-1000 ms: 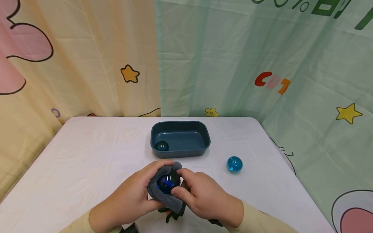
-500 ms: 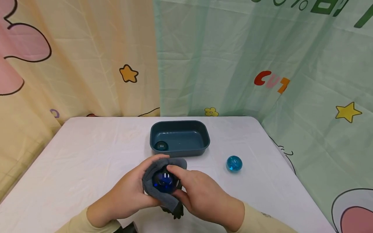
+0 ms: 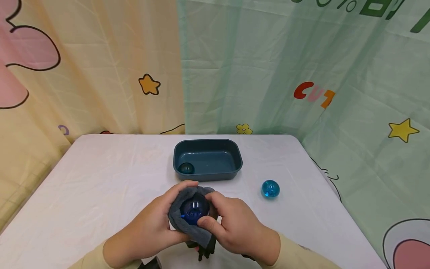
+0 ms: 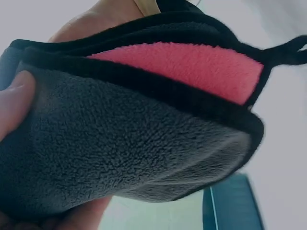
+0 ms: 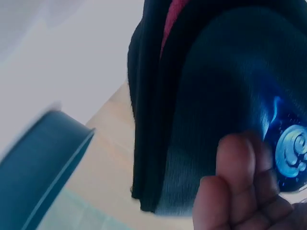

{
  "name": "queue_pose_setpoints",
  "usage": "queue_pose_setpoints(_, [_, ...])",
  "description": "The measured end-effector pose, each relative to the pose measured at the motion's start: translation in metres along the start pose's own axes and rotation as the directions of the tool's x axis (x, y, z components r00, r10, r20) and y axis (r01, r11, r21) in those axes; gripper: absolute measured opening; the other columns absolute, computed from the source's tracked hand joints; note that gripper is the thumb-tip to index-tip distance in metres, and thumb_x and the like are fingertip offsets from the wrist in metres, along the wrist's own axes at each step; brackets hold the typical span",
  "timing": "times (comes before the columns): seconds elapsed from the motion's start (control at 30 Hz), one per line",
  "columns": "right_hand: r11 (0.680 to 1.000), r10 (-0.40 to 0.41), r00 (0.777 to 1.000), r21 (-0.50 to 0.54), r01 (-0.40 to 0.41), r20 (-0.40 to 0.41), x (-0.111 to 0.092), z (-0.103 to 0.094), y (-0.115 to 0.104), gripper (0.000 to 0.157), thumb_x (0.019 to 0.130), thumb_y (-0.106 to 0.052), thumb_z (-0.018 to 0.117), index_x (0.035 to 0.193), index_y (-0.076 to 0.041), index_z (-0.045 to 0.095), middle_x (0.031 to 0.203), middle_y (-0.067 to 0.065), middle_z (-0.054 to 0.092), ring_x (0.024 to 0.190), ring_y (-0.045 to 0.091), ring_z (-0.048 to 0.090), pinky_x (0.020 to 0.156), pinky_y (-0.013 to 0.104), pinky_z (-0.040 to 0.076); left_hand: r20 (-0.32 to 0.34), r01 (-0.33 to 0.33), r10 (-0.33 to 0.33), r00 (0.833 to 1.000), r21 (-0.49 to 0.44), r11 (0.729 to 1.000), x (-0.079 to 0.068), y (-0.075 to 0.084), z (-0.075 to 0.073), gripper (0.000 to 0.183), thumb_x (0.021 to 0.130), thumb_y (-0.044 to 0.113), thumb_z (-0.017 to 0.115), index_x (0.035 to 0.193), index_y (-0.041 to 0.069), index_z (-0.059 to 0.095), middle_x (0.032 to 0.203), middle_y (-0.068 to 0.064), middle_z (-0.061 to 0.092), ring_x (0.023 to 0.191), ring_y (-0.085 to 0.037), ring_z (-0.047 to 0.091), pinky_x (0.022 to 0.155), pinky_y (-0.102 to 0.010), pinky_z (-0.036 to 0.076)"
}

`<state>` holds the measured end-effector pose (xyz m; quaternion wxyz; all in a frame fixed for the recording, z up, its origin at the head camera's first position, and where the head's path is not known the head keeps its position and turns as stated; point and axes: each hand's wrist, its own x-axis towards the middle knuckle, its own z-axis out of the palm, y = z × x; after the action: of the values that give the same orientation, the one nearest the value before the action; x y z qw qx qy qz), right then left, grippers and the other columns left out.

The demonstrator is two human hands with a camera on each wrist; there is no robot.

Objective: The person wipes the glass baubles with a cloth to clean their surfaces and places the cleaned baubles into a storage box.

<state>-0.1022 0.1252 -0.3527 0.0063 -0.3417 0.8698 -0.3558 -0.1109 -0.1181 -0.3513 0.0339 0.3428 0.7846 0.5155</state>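
A dark blue glass ball (image 3: 195,209) sits in the fold of a grey cloth (image 3: 188,229) with black edging. My left hand (image 3: 151,224) grips the cloth around the ball's left side. From the right, my right hand (image 3: 236,226) pinches the ball between thumb and fingers. In the left wrist view the folded cloth (image 4: 120,129) shows a pink inner side and a black loop. The right wrist view shows fingers against the blue ball (image 5: 288,148), which has a pale swirl on it; the cloth hides much of it.
A dark teal rectangular bin (image 3: 215,176) stands beyond the hands, with a dark ball (image 3: 186,168) in its near left corner. A light blue ball (image 3: 270,189) lies to the right on the white table (image 3: 111,179). Printed curtains (image 3: 235,67) hang behind the table.
The ball and cloth shifted slightly up and left, then back. My right thumb and fingers changed their place on the ball. The bin and the light blue ball stayed put.
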Motion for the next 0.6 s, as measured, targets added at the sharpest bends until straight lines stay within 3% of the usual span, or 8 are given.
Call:
queue_pose_setpoints(0.1, [1.0, -0.011, 1.0, -0.009, 0.011, 0.012, -0.0013, -0.0029, -0.0039, 0.049, 0.109, -0.033, 0.059, 0.147, -0.006, 0.046, 0.11, -0.003, 0.073, 0.09, -0.002, 0.064, 0.084, 0.021, 0.058, -0.051, -0.034, 0.035, 0.998, 0.014, 0.999, -0.0009, -0.0005, -0.0033, 0.091, 0.082, 0.026, 0.093, 0.156, 0.028, 0.041, 0.142, 0.006, 0.064, 0.126, -0.012, 0.064, 0.108, -0.023, 0.05])
queue_pose_setpoints(0.2, [0.981, -0.132, 0.991, -0.145, 0.13, -0.005, -0.0026, -0.0058, -0.0076, 0.061, 0.105, -0.021, 0.066, 0.157, -0.008, 0.038, 0.121, -0.001, 0.073, 0.101, 0.003, 0.069, 0.092, 0.025, 0.06, -0.077, -0.049, 0.049, 0.996, 0.008, 0.999, -0.0023, -0.0005, -0.0073, 0.09, 0.083, 0.023, 0.093, 0.157, 0.027, 0.041, 0.143, 0.002, 0.064, 0.128, -0.012, 0.064, 0.108, -0.022, 0.05])
queue_pose_setpoints(0.33, [0.89, -0.31, 0.947, -0.378, 0.256, -0.088, -0.0028, -0.0052, -0.0087, 0.065, 0.096, -0.014, 0.077, 0.153, -0.009, 0.047, 0.108, -0.002, 0.077, 0.093, 0.008, 0.071, 0.086, 0.026, 0.06, -0.046, -0.025, 0.024, 0.999, -0.028, 0.999, -0.0025, 0.0013, -0.0079, 0.088, 0.085, 0.027, 0.091, 0.157, 0.027, 0.04, 0.145, -0.001, 0.063, 0.129, -0.012, 0.063, 0.107, -0.021, 0.051])
queue_pose_setpoints(0.4, [0.876, -0.322, 0.941, -0.412, 0.252, -0.108, -0.0029, -0.0044, -0.0091, 0.062, 0.096, -0.016, 0.078, 0.15, -0.006, 0.05, 0.099, -0.003, 0.077, 0.086, 0.008, 0.07, 0.083, 0.025, 0.06, -0.026, -0.011, 0.011, 1.0, -0.012, 1.0, -0.0017, 0.0028, -0.0069, 0.087, 0.086, 0.033, 0.09, 0.157, 0.027, 0.04, 0.145, 0.001, 0.063, 0.128, -0.012, 0.063, 0.107, -0.022, 0.051])
queue_pose_setpoints(0.5, [0.914, -0.249, 0.964, -0.353, 0.202, -0.094, -0.0029, -0.0051, -0.0106, 0.056, 0.1, -0.022, 0.074, 0.147, -0.003, 0.051, 0.096, -0.004, 0.078, 0.081, 0.005, 0.069, 0.08, 0.022, 0.059, -0.003, 0.014, -0.014, 1.0, 0.03, 0.999, 0.0, 0.0048, -0.0059, 0.088, 0.086, 0.041, 0.088, 0.157, 0.028, 0.039, 0.145, 0.004, 0.063, 0.129, -0.012, 0.063, 0.108, -0.024, 0.052])
queue_pose_setpoints(0.6, [0.984, -0.099, 0.995, -0.154, 0.093, -0.032, -0.0017, -0.0067, -0.0099, 0.053, 0.105, -0.029, 0.068, 0.146, -0.001, 0.05, 0.097, -0.003, 0.078, 0.078, -0.001, 0.065, 0.076, 0.018, 0.058, 0.001, 0.028, -0.028, 1.0, 0.084, 0.996, 0.0007, 0.0049, -0.0058, 0.088, 0.085, 0.044, 0.088, 0.157, 0.028, 0.039, 0.144, 0.006, 0.063, 0.127, -0.011, 0.063, 0.107, -0.026, 0.053])
